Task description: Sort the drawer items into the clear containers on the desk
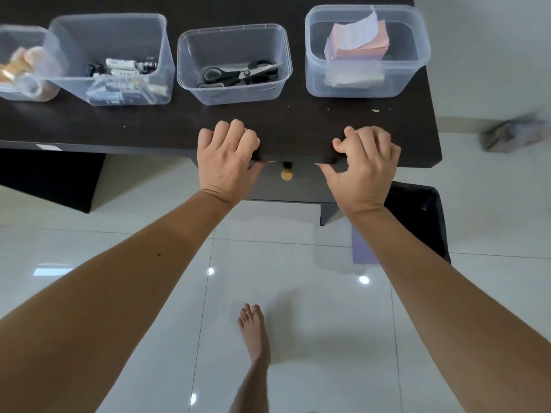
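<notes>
Drawer knob (286, 174) sits between my hands, just under the desk (149, 126) edge.

My left hand (228, 156) and right hand (365, 163) curl empty over that edge, about equally near; filled containers (234, 40) stand beyond.

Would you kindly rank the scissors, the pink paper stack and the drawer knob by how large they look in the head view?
1. Scissors
2. Paper stack, nearly as large
3. Drawer knob

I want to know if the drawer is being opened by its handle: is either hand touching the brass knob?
Apart. The head view shows the knob bare between the left hand and right hand, which grip the desk edge on either side of it.
</notes>
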`<move>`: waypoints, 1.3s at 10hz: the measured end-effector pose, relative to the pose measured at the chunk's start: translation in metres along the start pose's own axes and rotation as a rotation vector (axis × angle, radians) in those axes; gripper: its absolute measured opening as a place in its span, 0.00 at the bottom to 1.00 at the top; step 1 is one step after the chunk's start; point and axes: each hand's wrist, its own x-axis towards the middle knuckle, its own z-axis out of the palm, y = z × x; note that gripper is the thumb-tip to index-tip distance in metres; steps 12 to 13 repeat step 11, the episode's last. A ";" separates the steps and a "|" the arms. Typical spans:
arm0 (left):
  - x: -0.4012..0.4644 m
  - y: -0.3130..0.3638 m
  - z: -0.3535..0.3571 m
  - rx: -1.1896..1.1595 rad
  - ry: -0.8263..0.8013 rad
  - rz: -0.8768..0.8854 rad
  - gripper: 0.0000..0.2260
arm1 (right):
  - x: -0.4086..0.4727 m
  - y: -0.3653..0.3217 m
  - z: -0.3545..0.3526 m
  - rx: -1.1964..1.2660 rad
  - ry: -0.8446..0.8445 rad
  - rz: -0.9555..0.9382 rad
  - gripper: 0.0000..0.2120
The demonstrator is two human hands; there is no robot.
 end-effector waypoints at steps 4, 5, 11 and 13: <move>0.004 0.008 -0.017 -0.100 -0.093 -0.063 0.30 | -0.006 -0.006 -0.011 0.044 -0.084 0.031 0.24; 0.004 0.010 -0.026 -0.167 -0.147 -0.113 0.27 | -0.003 -0.010 -0.020 0.095 -0.118 0.072 0.23; 0.022 0.011 -0.067 -0.322 -0.481 -0.204 0.08 | 0.009 -0.004 -0.054 0.108 -0.566 0.019 0.12; 0.022 0.011 -0.067 -0.322 -0.481 -0.204 0.08 | 0.009 -0.004 -0.054 0.108 -0.566 0.019 0.12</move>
